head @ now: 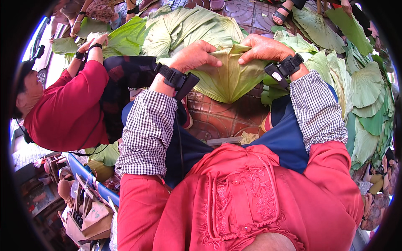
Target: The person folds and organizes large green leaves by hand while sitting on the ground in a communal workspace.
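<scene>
A large yellow-green lotus leaf [228,80] hangs between my hands above the tiled ground, its veins running down to a point. My left hand [196,57] grips its upper left edge, thumb in front and some fingers hidden behind the leaf. My right hand [265,48] holds the upper right edge in the same way, thumb towards the middle. Beyond my hands lies a heap of overlapping pale green lotus leaves [188,28]. Both my wrists carry black straps with small devices.
More lotus leaves [366,84] are piled high at my right. Close on my left sits a co-worker in a red top [70,106], hands at another leaf [125,37]. Paper bags [97,219] stand at lower left beside a blue edge [91,178]. Other people's feet [279,15] show at the far side.
</scene>
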### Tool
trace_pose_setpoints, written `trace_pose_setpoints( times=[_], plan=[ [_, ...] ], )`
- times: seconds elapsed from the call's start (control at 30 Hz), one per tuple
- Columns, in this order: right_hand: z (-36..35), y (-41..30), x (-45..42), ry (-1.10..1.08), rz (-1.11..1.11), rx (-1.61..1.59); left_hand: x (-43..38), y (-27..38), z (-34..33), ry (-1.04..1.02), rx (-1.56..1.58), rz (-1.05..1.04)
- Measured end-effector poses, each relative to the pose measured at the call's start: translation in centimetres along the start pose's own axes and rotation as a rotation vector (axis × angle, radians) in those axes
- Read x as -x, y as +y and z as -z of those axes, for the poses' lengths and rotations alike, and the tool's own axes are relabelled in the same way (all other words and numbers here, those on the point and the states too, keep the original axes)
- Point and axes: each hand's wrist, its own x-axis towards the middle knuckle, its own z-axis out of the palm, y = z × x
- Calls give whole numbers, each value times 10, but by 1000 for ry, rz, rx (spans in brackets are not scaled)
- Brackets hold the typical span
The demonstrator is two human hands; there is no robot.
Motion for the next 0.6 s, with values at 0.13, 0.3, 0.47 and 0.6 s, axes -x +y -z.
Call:
trace_pose_setpoints(
  times=[0.13, 0.3, 0.47, 0.6],
  plan=[
    [2, -7, 1, -7, 19, -35, 3, -5, 3, 88, 26, 7],
    [4, -2, 1, 10, 30, -72, 4, -2, 3, 78, 128, 12],
    [-1, -6, 6, 17, 3, -259, 6, 1, 5, 25, 280, 31],
    [-3, -2, 6, 95, 204, 368, 3, 1, 5, 41, 268, 39]
  ],
)
